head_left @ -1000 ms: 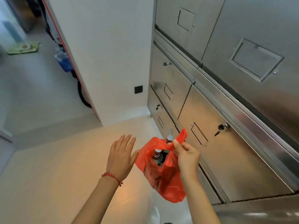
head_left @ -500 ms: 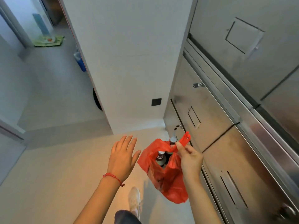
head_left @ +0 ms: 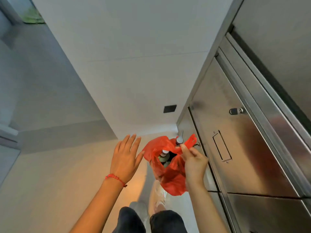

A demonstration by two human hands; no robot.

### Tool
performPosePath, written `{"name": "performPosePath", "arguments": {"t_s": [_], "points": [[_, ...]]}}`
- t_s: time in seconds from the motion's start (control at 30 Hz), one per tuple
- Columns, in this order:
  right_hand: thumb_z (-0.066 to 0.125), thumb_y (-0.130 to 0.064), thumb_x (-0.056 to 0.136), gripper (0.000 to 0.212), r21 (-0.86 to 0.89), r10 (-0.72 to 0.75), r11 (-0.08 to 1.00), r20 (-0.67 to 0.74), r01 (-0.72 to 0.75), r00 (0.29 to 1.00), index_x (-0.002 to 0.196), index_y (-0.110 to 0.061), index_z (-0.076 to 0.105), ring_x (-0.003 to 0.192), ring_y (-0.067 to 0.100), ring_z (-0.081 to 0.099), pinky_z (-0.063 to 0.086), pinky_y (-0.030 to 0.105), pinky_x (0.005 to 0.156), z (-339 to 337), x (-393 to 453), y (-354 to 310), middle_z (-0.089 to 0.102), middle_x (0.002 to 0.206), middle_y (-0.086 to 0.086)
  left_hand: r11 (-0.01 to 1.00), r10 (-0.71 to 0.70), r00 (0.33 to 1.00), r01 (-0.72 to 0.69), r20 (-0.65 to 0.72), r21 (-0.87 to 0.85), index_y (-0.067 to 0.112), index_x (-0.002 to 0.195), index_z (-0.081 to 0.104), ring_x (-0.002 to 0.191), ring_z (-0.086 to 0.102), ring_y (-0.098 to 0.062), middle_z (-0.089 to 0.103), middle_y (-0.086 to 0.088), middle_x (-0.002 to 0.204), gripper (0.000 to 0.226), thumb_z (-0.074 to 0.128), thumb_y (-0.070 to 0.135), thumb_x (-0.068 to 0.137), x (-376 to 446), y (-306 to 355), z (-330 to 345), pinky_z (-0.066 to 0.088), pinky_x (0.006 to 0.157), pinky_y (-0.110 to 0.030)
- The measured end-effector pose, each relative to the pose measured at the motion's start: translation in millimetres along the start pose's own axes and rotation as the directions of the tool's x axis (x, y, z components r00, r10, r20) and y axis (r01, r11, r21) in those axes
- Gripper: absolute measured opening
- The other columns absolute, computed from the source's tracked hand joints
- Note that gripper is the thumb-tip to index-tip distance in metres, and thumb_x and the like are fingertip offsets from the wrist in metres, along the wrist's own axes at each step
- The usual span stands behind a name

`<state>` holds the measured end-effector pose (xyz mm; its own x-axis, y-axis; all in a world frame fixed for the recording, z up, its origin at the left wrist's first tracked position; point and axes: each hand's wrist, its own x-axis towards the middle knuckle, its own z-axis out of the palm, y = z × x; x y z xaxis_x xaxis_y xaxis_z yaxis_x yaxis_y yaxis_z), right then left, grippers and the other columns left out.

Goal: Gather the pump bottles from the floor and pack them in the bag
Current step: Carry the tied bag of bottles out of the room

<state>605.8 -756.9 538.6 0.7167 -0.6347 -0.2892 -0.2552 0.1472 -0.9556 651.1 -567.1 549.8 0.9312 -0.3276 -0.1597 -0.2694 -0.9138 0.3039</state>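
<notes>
Overhead, crinkly red plastic bag [head_left: 170, 180] pinched in right hand [head_left: 195, 163], metal-capped pump bottles [head_left: 164, 156] inside, left hand [head_left: 125, 158] flat, splayed.

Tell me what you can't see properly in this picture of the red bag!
- Head view: the pump bottles inside the thin red plastic bag show only their tops; the bag's film hides their bodies and their number.
- The right hand pinches one bag handle; its fingers cover the grip.
- The pale floor below is partly blocked by the arms and dark trousers, so leftover bottles cannot be ruled out.
</notes>
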Motion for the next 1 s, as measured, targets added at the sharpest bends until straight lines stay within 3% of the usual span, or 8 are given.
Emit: {"name": "performPosePath", "arguments": {"t_s": [0.13,0.23,0.33,0.63,0.8,0.9,1.0], "points": [[0.070,-0.017,0.078,0.022,0.006,0.072,0.997,0.015,-0.072,0.997,0.061,-0.005,0.064,0.068,0.020,0.048,0.042,0.039,0.071,24.8,54.9,16.0,0.056,0.069,0.039,0.999,-0.038,0.999,0.038,0.020,0.004,0.004,0.123,0.053,0.120,0.049,-0.038,0.056,-0.019,0.128,0.072,0.007,0.051,0.092,48.3,-2.5,15.9,0.042,0.095,-0.052],[0.069,-0.019,0.079,0.018,-0.010,0.114,0.993,0.023,-0.114,0.993,0.062,-0.017,0.071,0.065,0.020,0.052,0.046,0.038,0.070,39.9,91.3,33.4,0.059,0.063,0.027,0.998,-0.069,0.996,0.070,0.050,0.000,0.003,0.121,0.054,0.118,0.051,-0.040,0.057,-0.020,0.126,0.070,0.009,0.049,0.093,80.7,-4.9,31.2,0.043,0.093,-0.054],[0.068,-0.019,0.080,0.021,-0.021,0.158,0.987,0.024,-0.158,0.987,0.062,-0.028,0.073,0.064,0.010,0.060,0.049,0.027,0.066,56.4,126.3,56.3,0.067,0.057,-0.006,0.997,-0.075,0.996,0.075,0.058,-0.004,0.003,0.120,0.054,0.117,0.052,-0.041,0.057,-0.021,0.125,0.068,0.011,0.048,0.094,112.8,-12.0,52.1,0.045,0.091,-0.055],[0.068,-0.010,0.080,0.025,0.008,0.232,0.973,-0.028,-0.232,0.972,0.068,-0.032,0.075,0.067,0.005,0.067,0.051,0.014,0.060,89.4,217.5,171.3,0.072,0.062,-0.011,0.997,-0.070,0.992,0.068,0.108,0.018,0.006,0.123,0.052,0.120,0.049,-0.038,0.055,-0.018,0.129,0.061,0.017,0.045,0.094,198.1,-59.1,155.4,0.042,0.094,-0.054],[0.069,-0.012,0.080,0.008,-0.013,0.255,0.966,-0.076,-0.256,0.964,0.077,-0.016,0.075,0.070,0.019,0.062,0.052,0.035,0.073,106.4,262.5,243.3,0.067,0.056,-0.009,0.998,-0.070,0.988,0.070,0.138,0.008,0.007,0.125,0.051,0.121,0.048,-0.039,0.054,-0.018,0.130,0.065,0.012,0.049,0.093,230.7,-88.8,224.9,0.041,0.094,-0.055],[0.069,-0.014,0.080,0.016,-0.048,0.247,0.966,-0.097,-0.252,0.964,0.086,0.001,0.073,0.068,0.020,0.056,0.049,0.041,0.076,116.6,285.8,283.4,0.062,0.050,-0.012,0.998,-0.057,0.988,0.057,0.146,0.005,0.005,0.124,0.051,0.122,0.046,-0.039,0.053,-0.019,0.131,0.062,0.017,0.046,0.093,245.8,-107.0,262.4,0.041,0.095,-0.054],[0.069,-0.013,0.080,0.014,-0.029,0.284,0.957,-0.107,-0.288,0.953,0.086,-0.001,0.073,0.074,0.026,0.057,0.048,0.050,0.087,127.1,303.9,316.8,0.065,0.057,-0.004,0.999,-0.035,0.985,0.032,0.168,0.021,0.005,0.123,0.052,0.121,0.048,-0.038,0.055,-0.019,0.129,0.058,0.020,0.044,0.093,259.3,-121.1,296.2,0.042,0.095,-0.053]]}}
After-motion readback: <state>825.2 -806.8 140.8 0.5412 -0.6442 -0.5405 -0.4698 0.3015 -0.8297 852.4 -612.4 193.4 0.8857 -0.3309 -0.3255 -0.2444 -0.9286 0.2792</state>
